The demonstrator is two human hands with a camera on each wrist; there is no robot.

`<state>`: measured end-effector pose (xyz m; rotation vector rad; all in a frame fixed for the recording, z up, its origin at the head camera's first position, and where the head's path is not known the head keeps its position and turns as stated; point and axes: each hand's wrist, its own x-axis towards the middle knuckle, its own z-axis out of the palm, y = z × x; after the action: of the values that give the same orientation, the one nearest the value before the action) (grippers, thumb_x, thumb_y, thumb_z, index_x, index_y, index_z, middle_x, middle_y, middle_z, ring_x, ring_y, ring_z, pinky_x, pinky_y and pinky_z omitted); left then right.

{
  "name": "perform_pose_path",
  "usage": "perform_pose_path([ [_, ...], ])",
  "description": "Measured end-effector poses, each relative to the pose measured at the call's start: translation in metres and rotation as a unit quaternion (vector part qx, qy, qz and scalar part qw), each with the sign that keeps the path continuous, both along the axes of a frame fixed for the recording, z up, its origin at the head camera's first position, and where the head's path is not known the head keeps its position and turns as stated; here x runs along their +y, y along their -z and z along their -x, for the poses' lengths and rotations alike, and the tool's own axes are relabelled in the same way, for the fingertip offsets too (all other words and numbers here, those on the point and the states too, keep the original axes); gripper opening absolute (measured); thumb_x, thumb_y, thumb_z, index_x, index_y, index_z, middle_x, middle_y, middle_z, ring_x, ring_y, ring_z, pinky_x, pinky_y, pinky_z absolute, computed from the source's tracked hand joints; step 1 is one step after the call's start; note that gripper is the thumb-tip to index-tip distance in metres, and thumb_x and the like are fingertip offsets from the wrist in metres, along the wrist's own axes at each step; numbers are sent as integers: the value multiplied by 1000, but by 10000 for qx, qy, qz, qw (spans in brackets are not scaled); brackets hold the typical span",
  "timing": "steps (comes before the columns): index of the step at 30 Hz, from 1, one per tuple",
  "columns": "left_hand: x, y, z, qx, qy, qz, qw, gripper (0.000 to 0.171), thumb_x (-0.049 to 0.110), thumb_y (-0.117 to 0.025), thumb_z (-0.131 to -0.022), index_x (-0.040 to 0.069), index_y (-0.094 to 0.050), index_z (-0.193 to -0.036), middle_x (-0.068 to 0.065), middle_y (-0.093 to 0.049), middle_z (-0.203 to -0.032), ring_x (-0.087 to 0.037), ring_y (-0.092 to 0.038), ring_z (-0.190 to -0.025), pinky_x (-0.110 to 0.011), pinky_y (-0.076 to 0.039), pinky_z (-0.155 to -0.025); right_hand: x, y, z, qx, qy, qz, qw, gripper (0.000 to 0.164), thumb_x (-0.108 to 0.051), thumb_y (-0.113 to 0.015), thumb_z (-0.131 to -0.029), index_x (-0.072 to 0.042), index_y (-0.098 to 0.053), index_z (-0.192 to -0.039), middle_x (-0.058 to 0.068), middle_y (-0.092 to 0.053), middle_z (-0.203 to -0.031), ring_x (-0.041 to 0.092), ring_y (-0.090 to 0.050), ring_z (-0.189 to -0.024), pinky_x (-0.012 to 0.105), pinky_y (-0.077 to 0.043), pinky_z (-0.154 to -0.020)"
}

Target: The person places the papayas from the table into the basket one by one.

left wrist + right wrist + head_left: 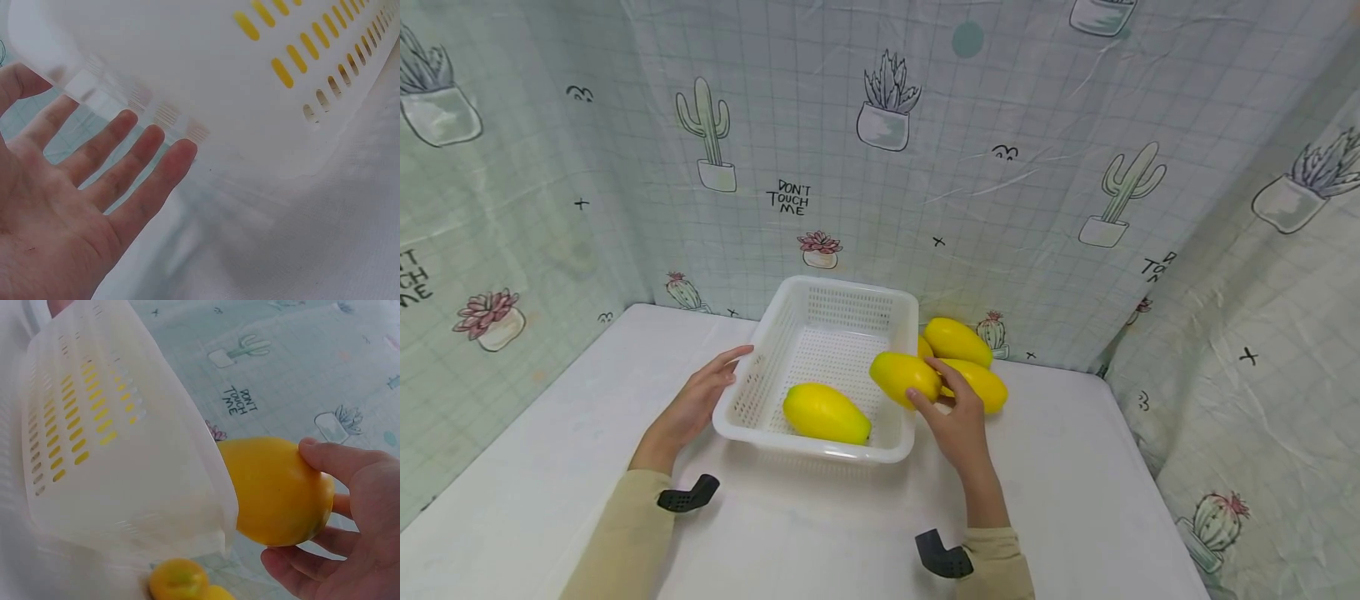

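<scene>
My right hand point(958, 421) pinches a yellow papaya point(904, 377) between thumb and fingers, over the right rim of a white plastic basket point(811, 452). In the right wrist view, that papaya point(278, 487) shows its rounded end, partly behind the basket wall point(169, 456). A second papaya point(826, 414) lies inside the basket, at its near end. On the left side, my left hand point(696, 400) has its fingertips right at the basket's rim. The left wrist view shows its fingers point(178, 156) extended along the slotted basket point(206, 75).
More papayas lie on the white table point(820, 533) right of the basket: one at the back point(958, 340), another point(988, 387) partly behind my right hand, and a third point(923, 346) mostly hidden. A cactus-print cloth point(820, 108) hangs behind and at both sides.
</scene>
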<state>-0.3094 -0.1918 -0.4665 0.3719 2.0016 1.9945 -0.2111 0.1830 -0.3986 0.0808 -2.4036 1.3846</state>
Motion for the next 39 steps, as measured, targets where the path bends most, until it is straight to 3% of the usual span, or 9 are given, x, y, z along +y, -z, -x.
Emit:
perform_pose_path([
  [10, 0, -1, -2, 163, 40, 133, 9998, 47, 30, -38, -96, 33, -28, -142, 1, -15, -154, -33, -21, -139, -56, -25, -106, -1, 1, -1, 16, -48, -11, 10000, 56, -51, -63, -78, -28, -50, -127, -7, -54, -125, 14, -53, -107, 35, -49, -89],
  [16, 1, -2, -3, 40, -18, 70, 10000, 47, 30, -41, -95, 33, -30, -141, 3, -16, -154, -29, -22, -139, -54, -25, -106, -1, 2, -1, 35, -127, 1, 9999, 56, -49, -64, -78, -27, -50, -128, -6, -54, -126, 15, -53, -108, 36, -49, -89],
  [25, -1, -1, -2, 172, 118, 112, 9997, 47, 32, -38, -97, 31, -28, -142, -1, -19, -153, -22, -35, -133, -44, -36, -103, -1, 3, -2, -11, -218, 71, 9997, 54, -47, -65, -78, -28, -51, -127, -6, -54, -126, 14, -53, -107, 37, -48, -90],
  [35, 0, -1, -2, 72, 70, 31, 9999, 47, 31, -39, -96, 32, -29, -141, 4, -18, -153, -26, -24, -138, -54, -22, -108, -2, 0, -3, 54, -244, 60, 9997, 53, -47, -65, -78, -27, -52, -126, -7, -55, -124, 13, -52, -106, 36, -48, -91],
  [39, 0, 0, -1, 57, 82, 8, 9999, 46, 30, -38, -96, 32, -29, -142, 4, -17, -153, -26, -24, -138, -54, -21, -109, -4, -2, -4, 117, -273, 23, 9996, 51, -45, -64, -80, -25, -53, -125, -6, -56, -123, 13, -52, -106, 35, -48, -90],
])
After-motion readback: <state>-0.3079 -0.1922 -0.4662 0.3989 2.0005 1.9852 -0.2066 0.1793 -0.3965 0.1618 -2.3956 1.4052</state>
